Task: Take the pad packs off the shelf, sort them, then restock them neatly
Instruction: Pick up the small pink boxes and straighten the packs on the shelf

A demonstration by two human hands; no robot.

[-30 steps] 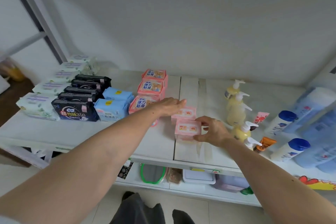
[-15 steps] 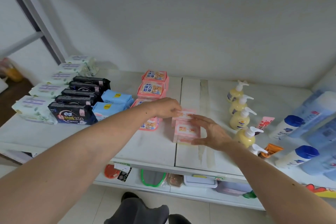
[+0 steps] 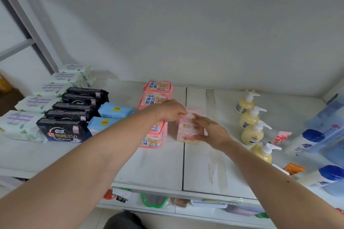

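Both hands are working at the two pale pink packs in the middle of the shelf (image 3: 197, 176). The left hand (image 3: 172, 110) is curling its fingertips onto the top edge of the back pink pack (image 3: 194, 112), seemingly pinching it. The right hand (image 3: 211, 132) is lying flat and open-fingered against the front pink pack (image 3: 188, 130), pressing its top and side without gripping it.

The front pink pack is sitting just right of the seam between the shelf boards, with the row of bear-print pink packs (image 3: 157, 96) just to its left. A hard nudge could knock that row out of line. A push the other way would probably send it toward the yellow pump bottles (image 3: 250, 117), which look easy to tip.

The left wrist is covering the middle of the bear-print row, so I cannot count it. The back pink pack is mostly hidden behind both hands, and its print is too blurred to read. Blue bottles (image 3: 305, 141) are being cut off at the right edge.
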